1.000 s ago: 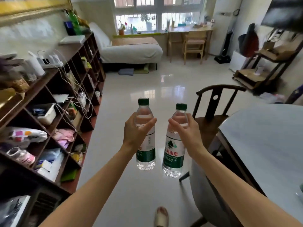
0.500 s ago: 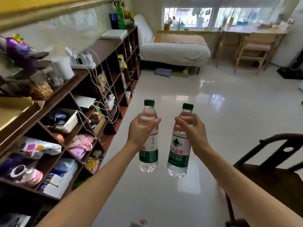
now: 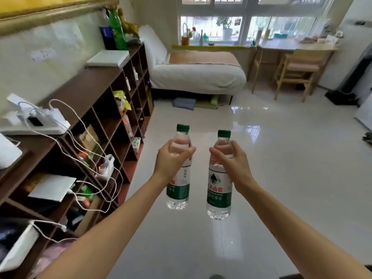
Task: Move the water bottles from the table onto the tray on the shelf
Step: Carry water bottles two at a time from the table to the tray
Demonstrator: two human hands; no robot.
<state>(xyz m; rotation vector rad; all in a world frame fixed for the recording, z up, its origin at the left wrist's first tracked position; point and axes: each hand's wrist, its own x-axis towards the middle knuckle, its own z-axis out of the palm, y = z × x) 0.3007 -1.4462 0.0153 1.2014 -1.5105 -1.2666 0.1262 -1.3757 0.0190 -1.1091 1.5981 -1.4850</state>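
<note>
- Left hand [image 3: 171, 160] curls round the upper body of left bottle [image 3: 179, 178]; right hand [image 3: 234, 160] wraps right bottle [image 3: 219, 178] the same way, both upright, held over the floor, just beside each other.
- Change: view has swung left, chair and table gone from sight, shelf [image 3: 90, 91] now left of the grips.
- Carry step underway; tray not visible.

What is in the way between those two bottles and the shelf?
Nothing visible. The left hand and right hand each hold a bottle upright over bare floor, with the shelf off to the left. No tray shows in this view.
</note>
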